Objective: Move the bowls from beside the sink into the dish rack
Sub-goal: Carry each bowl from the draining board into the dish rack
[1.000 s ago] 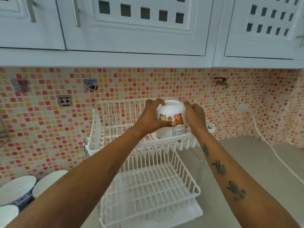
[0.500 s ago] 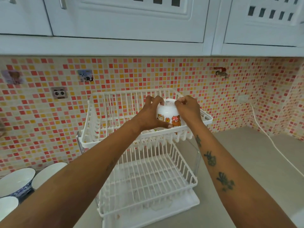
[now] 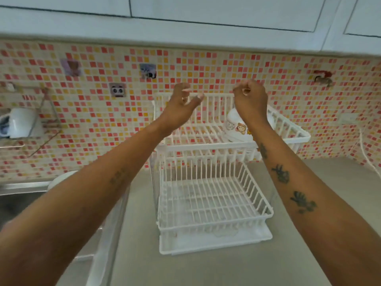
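Cartoon bowl (image 3: 237,126) sits in dish rack (image 3: 208,148) top tier

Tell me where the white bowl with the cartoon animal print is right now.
In the head view, the white bowl with the cartoon animal print sits in the right part of the upper tier of the white wire dish rack, partly hidden behind the right hand.

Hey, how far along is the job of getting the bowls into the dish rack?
One cartoon-print bowl already sits in the top tier of the dish rack, partly behind the right wrist. Nothing is in hand: the left hand and right hand are both empty, raised above the rack. At least one more white bowl shows beside the sink, so that one is left. The lower tier holds nothing.
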Demonstrator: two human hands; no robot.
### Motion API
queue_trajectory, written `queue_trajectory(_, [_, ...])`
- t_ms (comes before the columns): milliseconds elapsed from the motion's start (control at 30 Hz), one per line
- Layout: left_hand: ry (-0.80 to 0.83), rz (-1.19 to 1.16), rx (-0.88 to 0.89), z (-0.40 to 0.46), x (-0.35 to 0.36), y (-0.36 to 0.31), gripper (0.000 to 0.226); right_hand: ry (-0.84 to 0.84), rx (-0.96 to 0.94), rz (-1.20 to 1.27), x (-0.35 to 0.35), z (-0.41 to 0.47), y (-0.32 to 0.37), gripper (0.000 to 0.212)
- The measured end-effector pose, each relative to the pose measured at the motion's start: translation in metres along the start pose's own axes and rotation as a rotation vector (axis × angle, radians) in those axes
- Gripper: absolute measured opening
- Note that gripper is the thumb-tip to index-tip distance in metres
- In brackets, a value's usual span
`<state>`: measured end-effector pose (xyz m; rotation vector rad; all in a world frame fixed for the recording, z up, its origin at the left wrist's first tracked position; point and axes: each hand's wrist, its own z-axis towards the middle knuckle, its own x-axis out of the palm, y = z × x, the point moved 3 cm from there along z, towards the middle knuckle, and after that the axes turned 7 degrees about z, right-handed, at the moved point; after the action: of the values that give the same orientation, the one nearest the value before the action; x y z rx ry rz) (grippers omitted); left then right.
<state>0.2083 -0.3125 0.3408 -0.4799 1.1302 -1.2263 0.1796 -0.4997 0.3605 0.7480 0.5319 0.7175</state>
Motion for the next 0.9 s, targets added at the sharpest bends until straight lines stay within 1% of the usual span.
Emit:
queue_trajectory(100, [-0.253, -0.232, -0.144, -0.018, -0.062, 0.024, 0.009, 0.097, -0.067, 0.167, 0.077, -0.021, 0.051, 0.018])
queue_trajectory(133, [-0.337, -0.259, -0.172, -0.025, -0.085, 0.035, 0.009, 0.148, -0.075, 0.230, 0.104, -0.033, 0.067, 0.020])
queue_trajectory(200, [-0.472, -0.238, -0.223, -0.046, -0.134, 0.061, 0.014, 0.264, -0.069, 0.309, 0.160, -0.061, 0.093, 0.026])
queue_trajectory(300, [-0.619, -0.183, -0.331, -0.087, -0.209, 0.112, 0.019, 0.440, -0.036, 0.377, 0.240, -0.106, 0.118, 0.032])
queue_trajectory(367, [-0.701, -0.142, -0.413, -0.119, -0.255, 0.148, 0.020, 0.562, 0.028, 0.389, 0.291, -0.138, 0.124, 0.028])
queue_trajectory(467, [-0.813, -0.083, -0.531, -0.168, -0.311, 0.196, 0.028, 0.726, 0.123, 0.376, 0.356, -0.185, 0.121, 0.023])
queue_trajectory(533, [-0.884, -0.069, -0.605, -0.200, -0.339, 0.230, 0.027, 0.803, 0.213, 0.334, 0.394, -0.214, 0.111, 0.026])
queue_trajectory(600, [-0.921, -0.067, -0.694, -0.227, -0.354, 0.260, 0.023, 0.836, 0.290, 0.292, 0.425, -0.237, 0.096, 0.035])
queue_trajectory(667, [-0.917, -0.076, -0.768, -0.249, -0.361, 0.292, 0.031, 0.872, 0.354, 0.237, 0.452, -0.261, 0.076, 0.043])
queue_trajectory(733, [-0.905, -0.110, -0.849, -0.267, -0.363, 0.326, 0.040, 0.915, 0.439, 0.151, 0.472, -0.284, 0.052, 0.040])
queue_trajectory(800, [-0.862, -0.137, -0.953, -0.281, -0.359, 0.362, 0.041, 0.967, 0.523, 0.056, 0.484, -0.306, 0.025, 0.030])
queue_trajectory(867, [-0.831, -0.174, -1.038, -0.291, -0.351, 0.392, 0.044, 0.984, 0.574, -0.015, 0.494, -0.325, -0.001, 0.040])
queue_trajectory(900, [-0.825, -0.193, -1.054, -0.294, -0.347, 0.403, 0.044, 0.989, 0.583, -0.026, 0.494, -0.333, -0.010, 0.041])
